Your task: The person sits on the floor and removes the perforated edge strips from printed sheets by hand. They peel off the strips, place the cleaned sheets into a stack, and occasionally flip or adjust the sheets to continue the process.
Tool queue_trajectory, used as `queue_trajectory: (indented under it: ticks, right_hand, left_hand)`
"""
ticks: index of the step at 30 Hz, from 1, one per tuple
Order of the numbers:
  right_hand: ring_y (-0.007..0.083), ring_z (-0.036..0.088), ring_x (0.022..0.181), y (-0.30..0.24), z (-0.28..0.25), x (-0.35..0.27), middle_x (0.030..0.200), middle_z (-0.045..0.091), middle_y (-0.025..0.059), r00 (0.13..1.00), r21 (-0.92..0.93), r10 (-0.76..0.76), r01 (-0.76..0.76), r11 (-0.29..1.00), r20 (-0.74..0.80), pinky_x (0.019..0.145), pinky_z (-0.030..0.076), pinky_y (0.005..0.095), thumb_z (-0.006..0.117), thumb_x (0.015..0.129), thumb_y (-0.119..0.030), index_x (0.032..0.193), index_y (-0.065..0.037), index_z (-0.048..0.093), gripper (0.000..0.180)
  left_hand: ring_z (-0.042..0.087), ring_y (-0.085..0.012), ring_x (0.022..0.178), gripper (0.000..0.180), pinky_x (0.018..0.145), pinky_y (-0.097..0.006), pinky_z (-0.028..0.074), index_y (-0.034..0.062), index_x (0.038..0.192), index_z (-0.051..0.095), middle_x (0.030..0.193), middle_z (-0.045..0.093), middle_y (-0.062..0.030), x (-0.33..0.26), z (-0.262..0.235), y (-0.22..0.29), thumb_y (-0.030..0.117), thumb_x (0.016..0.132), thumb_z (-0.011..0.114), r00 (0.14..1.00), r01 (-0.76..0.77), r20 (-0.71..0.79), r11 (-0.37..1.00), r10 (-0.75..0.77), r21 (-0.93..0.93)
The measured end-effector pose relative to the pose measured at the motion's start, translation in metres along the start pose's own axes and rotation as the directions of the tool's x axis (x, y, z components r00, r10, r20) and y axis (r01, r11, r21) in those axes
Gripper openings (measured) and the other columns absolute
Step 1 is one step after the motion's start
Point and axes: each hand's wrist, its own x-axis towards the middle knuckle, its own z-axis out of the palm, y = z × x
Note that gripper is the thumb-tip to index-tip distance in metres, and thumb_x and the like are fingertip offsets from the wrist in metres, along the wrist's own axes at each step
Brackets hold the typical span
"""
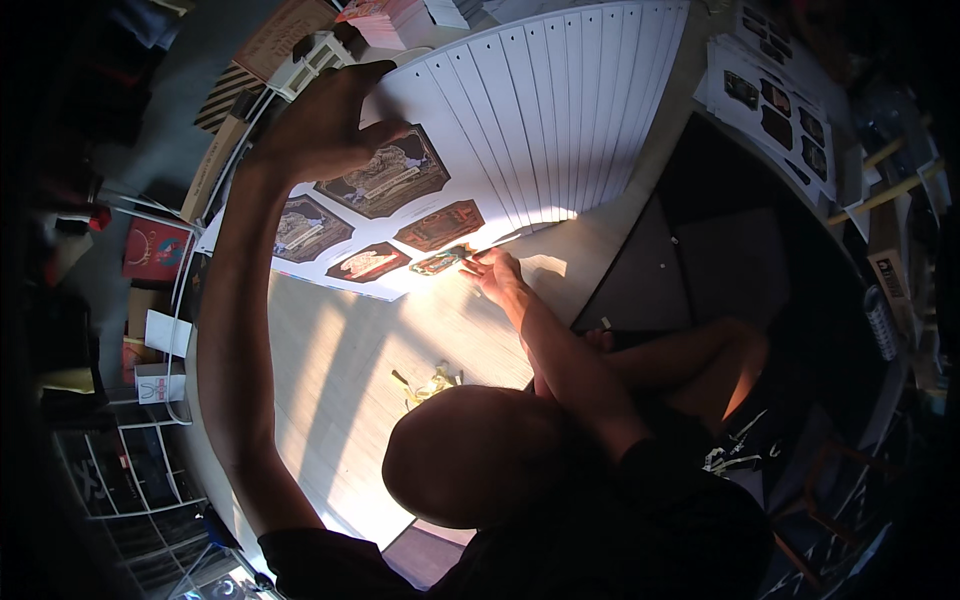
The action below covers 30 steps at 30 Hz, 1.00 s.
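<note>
Several large white sheets (545, 120) lie fanned and overlapping, with small holes along their far edge. The front sheet carries dark ornate printed labels; a big one (395, 175) sits under my left thumb. My left hand (320, 125) reaches over that sheet's far left side, thumb and fingers apart, seemingly gripping nothing. Low on the same sheet, my right hand (493, 272) has its fingers pinched at a small bright label (442, 260). A thin, pointed thing shows at those fingertips; its kind cannot be made out in the glare.
Yellowish scraps (432, 383) lie on the pale wooden surface (340, 350). More printed label sheets (775, 110) rest at the far right, beside dark mats (735, 260). A white wire rack (150, 425) and boxes line the left. A cardboard box (285, 40) stands at the back left.
</note>
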Motion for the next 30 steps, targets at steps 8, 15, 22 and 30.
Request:
queue_trajectory:
  ticks: [8,15,22,30]
  right_hand:
    - [0.0259,0.063,0.093,-0.016,-0.033,0.009,0.116,0.058,0.0168,0.735,-0.746,-0.678,0.451,0.489,0.000,0.084,0.054,0.0382,0.064,0.084,-0.008,0.120,-0.002,0.054,0.038]
    - [0.0206,0.060,0.081,-0.021,-0.015,-0.011,0.110,0.059,0.0129,0.503,-0.819,-0.837,0.560,0.128,0.213,0.077,0.052,0.0349,0.070,0.081,-0.010,0.120,-0.009,0.057,0.041]
    - [0.0204,0.062,0.080,-0.015,-0.026,-0.001,0.108,0.061,0.0116,0.468,-0.804,-0.843,0.590,0.073,0.266,0.076,0.053,0.0344,0.073,0.081,-0.013,0.121,-0.009,0.058,0.043]
    - [0.0241,0.063,0.088,-0.010,-0.014,-0.016,0.112,0.061,0.0149,0.563,-0.803,-0.817,0.541,0.249,0.126,0.079,0.053,0.0375,0.071,0.081,-0.011,0.119,-0.006,0.058,0.041]
  left_hand:
    - [0.052,-0.0406,0.130,0.068,0.111,-0.045,0.040,0.0020,0.143,0.048,0.138,0.056,-0.0240,-0.001,0.000,-0.001,0.022,0.085,0.077,1.000,0.000,0.006,1.000,0.000,-0.003]
    - [0.054,-0.0401,0.127,0.065,0.109,-0.046,0.042,0.0019,0.141,0.050,0.137,0.057,-0.0232,-0.007,-0.004,0.003,0.026,0.086,0.076,1.000,0.025,0.003,0.999,-0.026,0.047]
    - [0.061,-0.0394,0.116,0.054,0.103,-0.045,0.047,-0.0003,0.135,0.054,0.123,0.064,-0.0240,-0.006,-0.002,0.004,0.017,0.087,0.072,1.000,-0.006,-0.031,0.999,0.008,0.054]
    - [0.054,-0.0410,0.127,0.062,0.109,-0.046,0.042,-0.0017,0.137,0.053,0.137,0.056,-0.0253,-0.007,-0.006,0.005,0.021,0.084,0.075,0.995,0.074,0.060,0.997,-0.074,0.000]
